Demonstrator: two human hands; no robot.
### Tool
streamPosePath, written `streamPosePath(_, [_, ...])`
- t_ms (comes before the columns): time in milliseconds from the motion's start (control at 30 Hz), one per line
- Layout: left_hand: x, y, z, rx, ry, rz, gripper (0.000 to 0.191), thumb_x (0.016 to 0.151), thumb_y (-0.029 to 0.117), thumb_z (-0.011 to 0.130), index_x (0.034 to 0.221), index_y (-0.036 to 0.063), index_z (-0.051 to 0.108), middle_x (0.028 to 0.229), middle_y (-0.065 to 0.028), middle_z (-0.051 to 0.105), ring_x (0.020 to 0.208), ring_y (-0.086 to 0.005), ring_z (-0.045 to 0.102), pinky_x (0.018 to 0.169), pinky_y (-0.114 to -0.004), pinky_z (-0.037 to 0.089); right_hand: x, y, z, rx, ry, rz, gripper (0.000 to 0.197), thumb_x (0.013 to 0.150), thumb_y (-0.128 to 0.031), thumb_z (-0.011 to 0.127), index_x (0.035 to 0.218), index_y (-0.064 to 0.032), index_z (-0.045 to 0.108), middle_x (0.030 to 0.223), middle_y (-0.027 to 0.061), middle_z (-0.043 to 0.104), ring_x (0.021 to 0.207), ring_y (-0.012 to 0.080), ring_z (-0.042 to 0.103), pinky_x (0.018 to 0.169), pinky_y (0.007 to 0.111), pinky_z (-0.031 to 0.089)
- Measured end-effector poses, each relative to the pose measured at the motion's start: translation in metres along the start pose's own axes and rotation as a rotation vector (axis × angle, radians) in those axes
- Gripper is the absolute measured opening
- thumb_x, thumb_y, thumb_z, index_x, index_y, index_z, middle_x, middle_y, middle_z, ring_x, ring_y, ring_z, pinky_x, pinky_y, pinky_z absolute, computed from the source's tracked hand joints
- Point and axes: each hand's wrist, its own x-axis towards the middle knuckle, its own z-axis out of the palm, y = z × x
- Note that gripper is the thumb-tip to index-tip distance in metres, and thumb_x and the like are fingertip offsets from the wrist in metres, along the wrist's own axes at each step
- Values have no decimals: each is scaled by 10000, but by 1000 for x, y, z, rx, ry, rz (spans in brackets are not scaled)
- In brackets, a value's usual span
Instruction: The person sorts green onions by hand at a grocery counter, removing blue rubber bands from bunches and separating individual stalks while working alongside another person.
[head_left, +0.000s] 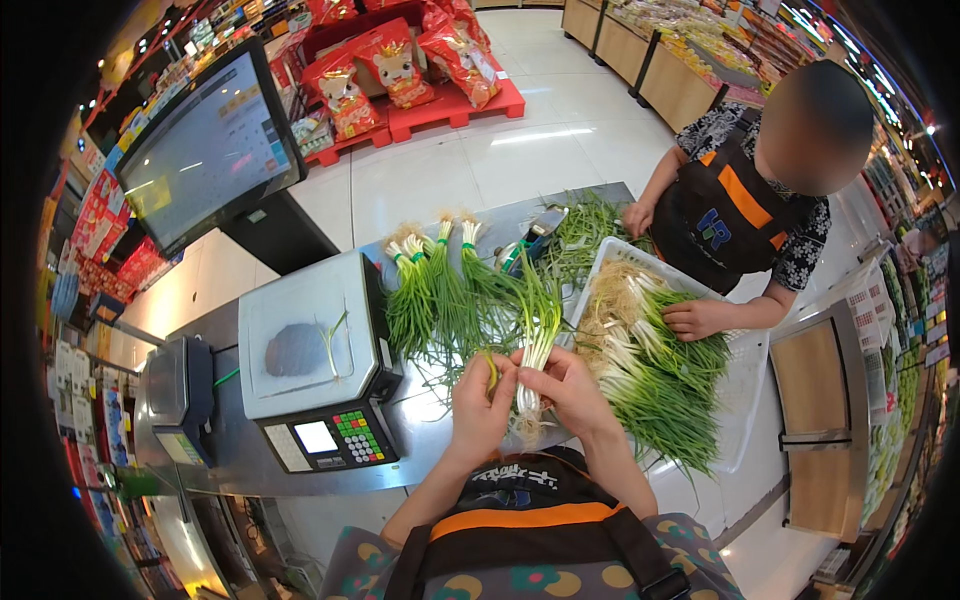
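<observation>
My right hand (564, 386) grips a bunch of spring onions (537, 337) by the white stems, with the roots hanging toward me and the green tops pointing away. Just left of the bunch, my left hand (484, 401) pinches a yellowed leaf (491, 369) between thumb and fingers. Beyond my hands, several tied bundles of spring onions (441, 289) lie on the steel table (427, 442), roots facing away from me. To my right, a white plastic crate (609, 259) holds a heap of loose spring onions (652, 382).
A weighing scale (304, 330) with a few stray stalks on its plate stands left, under a screen (214, 150). A tape dispenser (536, 238) sits beside leaf trimmings (589, 229). Across the crate stands a co-worker (739, 202), one hand on the onions. Red bags (397, 64) are stacked behind.
</observation>
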Motion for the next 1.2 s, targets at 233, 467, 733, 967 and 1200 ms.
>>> streamPosePath(233, [-15, 4, -7, -353, 17, -189, 118, 930, 136, 540, 893, 26, 518, 770, -1, 503, 642, -80, 445, 556, -235, 362, 14, 15, -1, 113, 23, -45, 255, 813, -172, 697, 1037, -76, 621, 852, -36, 619, 641, 13, 501, 495, 158, 349])
streamPosePath(467, [3, 7, -29, -444, 113, -324, 120, 888, 131, 621, 952, 50, 559, 763, 56, 512, 617, -7, 398, 549, -164, 322, 10, 5, 8, -15, -42, -67, 415, 823, -125, 693, 1198, -44, 535, 946, 16, 643, 787, 70, 575, 617, 180, 424])
streamPosePath(733, [8, -5, -23, -343, -13, -356, 165, 833, 69, 661, 983, 15, 617, 893, 8, 595, 626, 1, 450, 546, -156, 337, 11, 14, 10, -172, -110, -176, 606, 838, -40, 656, 1368, -19, 363, 1108, 52, 578, 960, 117, 566, 821, 258, 473])
streamPosePath(967, [10, 4, -26, -512, 50, -401, 113, 869, 109, 627, 934, 21, 597, 854, 0, 600, 496, 1, 370, 441, -159, 265, 14, 18, 3, -178, -97, -207, 586, 846, -15, 632, 1371, -18, 375, 1055, 30, 579, 928, 95, 552, 812, 243, 456])
streamPosePath(1200, [7, -23, -32, -904, -37, -487, 185, 917, 172, 574, 1043, 53, 509, 854, -13, 579, 502, -14, 380, 389, -151, 237, 15, 15, 6, -102, -164, -153, 618, 848, -68, 653, 1383, -14, 348, 1172, 41, 541, 1101, 145, 550, 773, 220, 443])
